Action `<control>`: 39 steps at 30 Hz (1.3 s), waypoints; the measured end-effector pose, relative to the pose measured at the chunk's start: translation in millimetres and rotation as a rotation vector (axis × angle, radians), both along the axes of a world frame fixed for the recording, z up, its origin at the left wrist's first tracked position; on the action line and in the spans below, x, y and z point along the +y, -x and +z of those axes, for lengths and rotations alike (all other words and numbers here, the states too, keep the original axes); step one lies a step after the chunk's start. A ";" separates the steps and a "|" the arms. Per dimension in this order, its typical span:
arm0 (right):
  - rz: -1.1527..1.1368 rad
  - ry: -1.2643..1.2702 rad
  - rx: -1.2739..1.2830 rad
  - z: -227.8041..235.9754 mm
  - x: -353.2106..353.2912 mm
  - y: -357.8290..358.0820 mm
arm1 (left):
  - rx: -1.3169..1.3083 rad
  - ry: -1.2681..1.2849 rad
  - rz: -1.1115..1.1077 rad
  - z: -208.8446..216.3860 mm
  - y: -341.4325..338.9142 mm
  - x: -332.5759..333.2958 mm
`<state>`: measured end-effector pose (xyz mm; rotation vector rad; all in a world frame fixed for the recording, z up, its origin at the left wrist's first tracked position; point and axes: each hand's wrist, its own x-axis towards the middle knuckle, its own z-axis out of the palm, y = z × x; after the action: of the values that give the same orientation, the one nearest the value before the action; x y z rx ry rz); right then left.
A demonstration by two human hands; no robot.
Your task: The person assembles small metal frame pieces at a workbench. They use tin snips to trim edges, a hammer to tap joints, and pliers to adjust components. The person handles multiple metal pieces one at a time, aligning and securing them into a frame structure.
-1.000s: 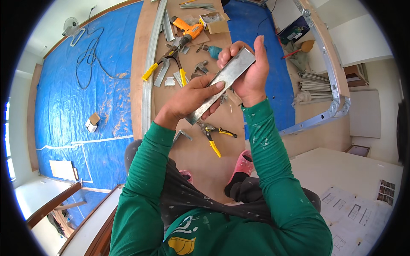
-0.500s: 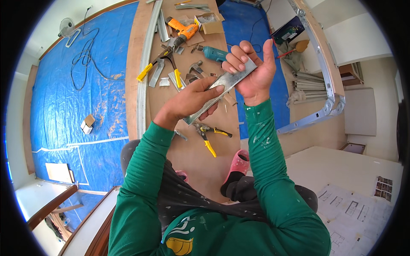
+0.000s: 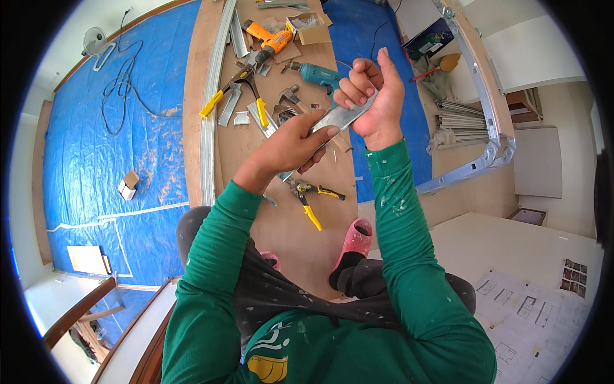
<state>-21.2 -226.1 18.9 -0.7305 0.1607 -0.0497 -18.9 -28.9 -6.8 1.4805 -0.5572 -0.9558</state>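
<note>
A short strip of galvanized metal (image 3: 344, 117), seemingly a piece of channel, slants between my hands above the plywood. My left hand (image 3: 286, 146) grips its lower left part, thumb along the upper face. The upper right end lies in my right hand (image 3: 378, 102), with the fingers curled over it and the thumb standing up. Below the strip are yellow-handled snips (image 3: 308, 197) with spread handles. Another yellow-handled pair of snips (image 3: 242, 80) lies to the left, beyond my left hand. A hammer (image 3: 293, 97) and a teal power tool (image 3: 313, 74) lie just beyond the strip.
An orange drill (image 3: 274, 40) and an open cardboard box (image 3: 310, 31) lie farther along the plywood (image 3: 281, 230). Long metal channels (image 3: 211, 128) run along its left side. Blue sheeting (image 3: 83, 160) covers the floor. A folded ladder (image 3: 489, 128) stands at right.
The metal strip has tilted in my hands, so its face looks narrower. My hands stay on it in nearly the same places. The whole view has shifted slightly.
</note>
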 end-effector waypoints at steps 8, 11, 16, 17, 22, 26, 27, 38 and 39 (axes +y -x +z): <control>0.165 0.012 -0.053 -0.2 -2.5 3.7 | 0.416 0.172 -0.102 -22.3 8.0 -0.6; 0.102 0.085 -0.022 -3.6 -3.4 9.4 | 0.319 0.093 -0.089 -30.9 8.1 -5.0; 0.122 0.079 -0.009 -9.9 -10.6 14.9 | 0.242 0.045 -0.052 -32.2 17.8 -11.1; 0.144 0.072 -0.023 -12.0 -15.3 14.8 | 0.223 0.031 -0.045 -30.2 19.4 -12.8; 0.086 0.005 0.091 7.9 2.4 18.2 | 0.249 0.140 -0.058 -28.9 12.0 3.3; 0.033 0.604 0.136 -101.5 -29.3 29.6 | 0.109 0.058 0.265 -12.5 -16.7 27.5; 0.116 0.989 0.181 -126.8 -6.9 51.7 | 0.033 0.052 0.359 -13.4 -26.2 39.8; 0.331 2.070 0.371 -272.3 71.8 212.1 | -0.106 -0.020 0.597 -21.5 -42.4 55.2; 0.394 2.065 0.409 -277.4 67.2 212.0 | -0.118 -0.013 0.599 -22.7 -43.8 51.8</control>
<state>-233.2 -158.9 -258.5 -2.8257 0.3349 0.3821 24.9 22.9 -29.6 1.5913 -0.1652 -0.4054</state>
